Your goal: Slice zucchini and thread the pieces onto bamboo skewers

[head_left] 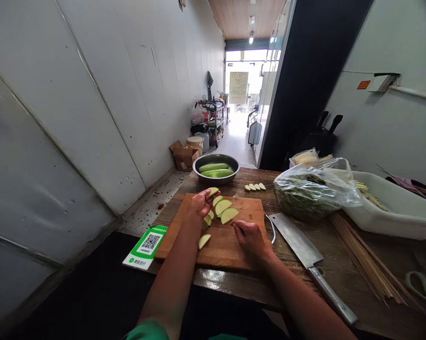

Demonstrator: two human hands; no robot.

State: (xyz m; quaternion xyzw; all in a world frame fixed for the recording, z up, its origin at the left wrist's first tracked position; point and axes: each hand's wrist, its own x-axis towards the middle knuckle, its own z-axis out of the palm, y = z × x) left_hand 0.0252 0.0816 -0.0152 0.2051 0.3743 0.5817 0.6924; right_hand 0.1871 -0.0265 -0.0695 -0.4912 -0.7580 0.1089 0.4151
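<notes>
Two hands are working over the board [223, 250], which is lying on the worktop [262, 175]. The left hand [201, 204] is holding a pale slice [213, 191] just above the board's far part; its grip is pinching that slice between thumb and fingers. The right hand [250, 238] is hovering lower and to the right; its grip is pressing together, seemingly pinching the end of a thin skewer [233, 220], though most of the skewer is hiding from view. More slices [229, 216] are lying or hanging between the hands, and whether the skewer is running through them is not showing clearly. The step in hand is probably threading; the next move would be calling for a steady slice and a straight push, with fingertips staying clear of the point.

Four skewered slices [255, 187] are resting beyond the board's far right corner. A bowl [216, 181] is sitting at the far edge, holding two gourds [216, 174]. On the right, a cleaver [299, 243] is lying just beside the board, near enough the right forearm to be limiting that elbow. Farther right, a bag [308, 189], a tub [393, 224] and loose sticks [368, 259] are crowding the surface.
</notes>
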